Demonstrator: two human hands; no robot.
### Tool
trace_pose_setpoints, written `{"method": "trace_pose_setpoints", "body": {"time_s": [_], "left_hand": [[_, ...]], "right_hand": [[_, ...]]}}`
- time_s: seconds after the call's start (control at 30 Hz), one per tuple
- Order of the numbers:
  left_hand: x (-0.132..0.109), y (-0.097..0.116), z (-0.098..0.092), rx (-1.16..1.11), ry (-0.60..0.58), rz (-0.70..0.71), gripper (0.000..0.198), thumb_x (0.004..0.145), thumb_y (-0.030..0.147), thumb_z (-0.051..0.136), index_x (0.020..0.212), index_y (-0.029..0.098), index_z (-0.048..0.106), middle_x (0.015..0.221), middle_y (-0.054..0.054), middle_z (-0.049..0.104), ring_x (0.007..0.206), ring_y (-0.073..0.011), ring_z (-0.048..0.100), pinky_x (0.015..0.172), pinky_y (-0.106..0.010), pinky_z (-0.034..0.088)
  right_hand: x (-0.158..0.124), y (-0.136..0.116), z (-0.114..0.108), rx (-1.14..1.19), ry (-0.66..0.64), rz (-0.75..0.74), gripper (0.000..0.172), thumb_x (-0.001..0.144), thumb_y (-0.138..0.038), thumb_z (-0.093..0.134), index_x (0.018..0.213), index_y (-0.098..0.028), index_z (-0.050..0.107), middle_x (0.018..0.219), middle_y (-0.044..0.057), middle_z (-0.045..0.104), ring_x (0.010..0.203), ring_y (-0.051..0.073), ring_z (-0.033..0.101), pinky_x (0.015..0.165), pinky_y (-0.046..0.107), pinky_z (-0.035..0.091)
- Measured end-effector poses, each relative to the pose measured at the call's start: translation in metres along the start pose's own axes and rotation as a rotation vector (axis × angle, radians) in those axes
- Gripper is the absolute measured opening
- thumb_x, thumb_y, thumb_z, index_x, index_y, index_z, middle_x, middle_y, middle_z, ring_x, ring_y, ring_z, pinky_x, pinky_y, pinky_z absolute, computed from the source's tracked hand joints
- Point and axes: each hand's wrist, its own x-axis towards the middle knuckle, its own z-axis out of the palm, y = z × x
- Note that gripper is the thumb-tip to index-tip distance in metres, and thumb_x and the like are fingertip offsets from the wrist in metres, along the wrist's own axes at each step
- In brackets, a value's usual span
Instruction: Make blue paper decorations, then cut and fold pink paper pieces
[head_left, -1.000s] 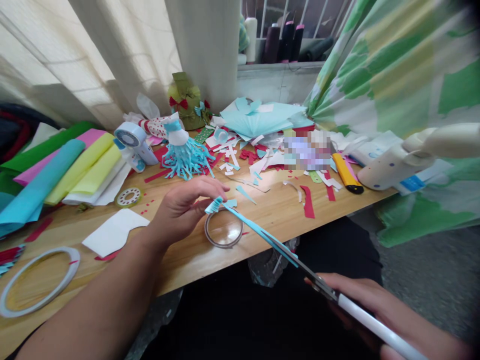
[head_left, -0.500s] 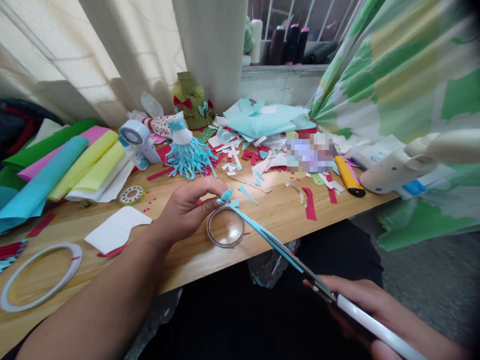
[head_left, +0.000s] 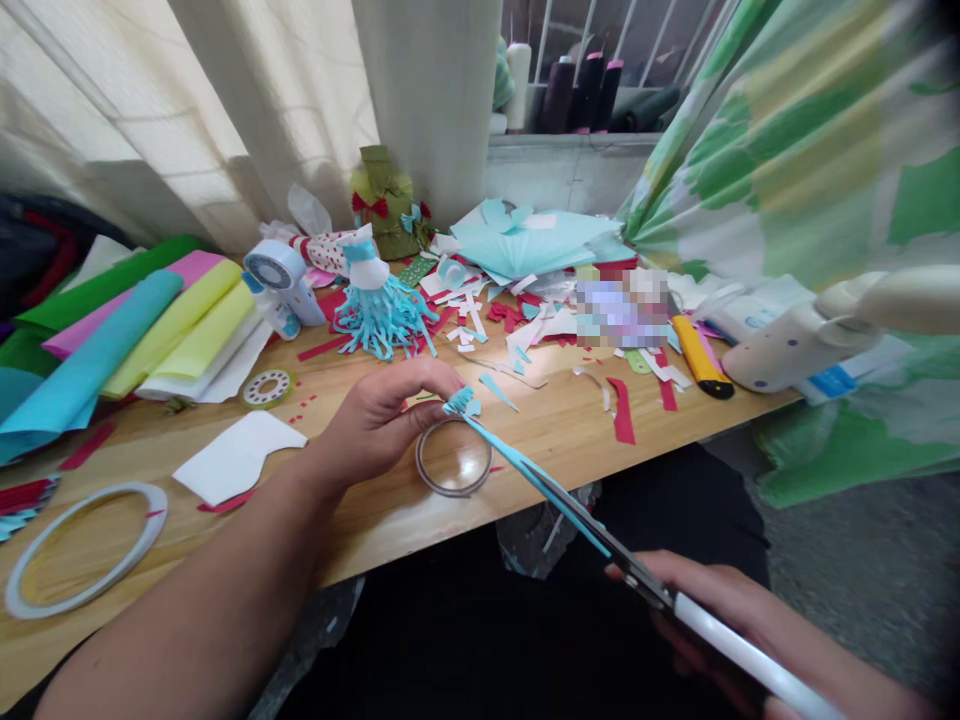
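My left hand (head_left: 397, 410) pinches a small pleated piece of light blue paper (head_left: 463, 401) between thumb and forefinger, above the table's front part. From it a narrow blue strip (head_left: 501, 446) runs down to the right, along the scissor blades. My right hand (head_left: 720, 600) is wrapped round the white handle of a pair of scissors (head_left: 637, 570), whose blades point up and left at the strip. A roll of tape (head_left: 455, 490) lies flat just below my left fingertips. Behind stands a bundle of blue paper fringe (head_left: 384, 315) with a white and blue top.
Rolled coloured papers (head_left: 142, 310), a small fan (head_left: 276, 268) and a white tape ring (head_left: 22, 603) are on the left. Paper scraps (head_left: 551, 328) and blue sheets (head_left: 525, 248) cover the back. A yellow cutter (head_left: 701, 357) and a spotted white lamp (head_left: 795, 345) stand right.
The view has shifted very slightly. Both hands keep their grips, and the blades and blue strip stay almost in the same place.
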Motion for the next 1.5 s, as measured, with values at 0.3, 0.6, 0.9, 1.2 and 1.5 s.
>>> {"method": "trace_pose_setpoints", "body": {"time_s": [0.3,0.6,0.9,1.2,1.5], "left_hand": [[0.000,0.004,0.003,0.007,-0.066,0.019,0.008,0.085,0.017,0.055,0.091,0.019,0.060,0.088,-0.007,0.063,0.087,-0.0189,0.060,0.083,-0.036,0.048],[0.001,0.008,0.004,0.032,-0.043,-0.006,0.008,0.086,0.017,0.055,0.092,0.018,0.060,0.088,-0.007,0.063,0.089,-0.0191,0.059,0.083,-0.036,0.047],[-0.002,0.007,0.004,0.051,-0.042,-0.033,0.009,0.085,0.017,0.055,0.093,0.017,0.059,0.090,-0.007,0.062,0.090,-0.0188,0.058,0.082,-0.034,0.045],[0.000,0.014,0.006,0.070,-0.045,-0.054,0.006,0.084,0.018,0.056,0.090,0.016,0.059,0.085,-0.006,0.061,0.084,-0.0179,0.058,0.081,-0.034,0.045],[0.002,0.018,0.009,0.072,-0.009,-0.112,0.007,0.084,0.022,0.055,0.081,0.016,0.056,0.081,-0.007,0.060,0.080,-0.0181,0.056,0.077,-0.036,0.045]], "right_hand": [[0.009,-0.007,0.005,0.072,-0.035,0.045,0.079,0.064,-0.070,0.058,0.130,-0.026,0.051,0.097,0.010,0.066,0.077,0.028,0.064,0.067,0.034,0.054],[0.020,-0.007,0.004,0.049,-0.098,0.035,0.085,0.056,-0.072,0.062,0.127,-0.026,0.053,0.083,0.007,0.066,0.066,0.025,0.062,0.057,0.031,0.052],[0.010,-0.003,-0.002,0.075,-0.090,0.002,0.083,0.062,-0.070,0.058,0.131,-0.024,0.050,0.113,0.012,0.062,0.092,0.033,0.062,0.076,0.040,0.053],[0.016,-0.022,0.005,0.167,-0.156,-0.016,0.071,0.079,-0.064,0.045,0.137,-0.024,0.040,0.110,0.012,0.060,0.087,0.027,0.063,0.079,0.037,0.051],[0.017,-0.012,0.009,0.159,-0.098,-0.005,0.081,0.070,-0.076,0.044,0.135,-0.027,0.041,0.102,0.010,0.061,0.083,0.026,0.062,0.076,0.035,0.052]]}}
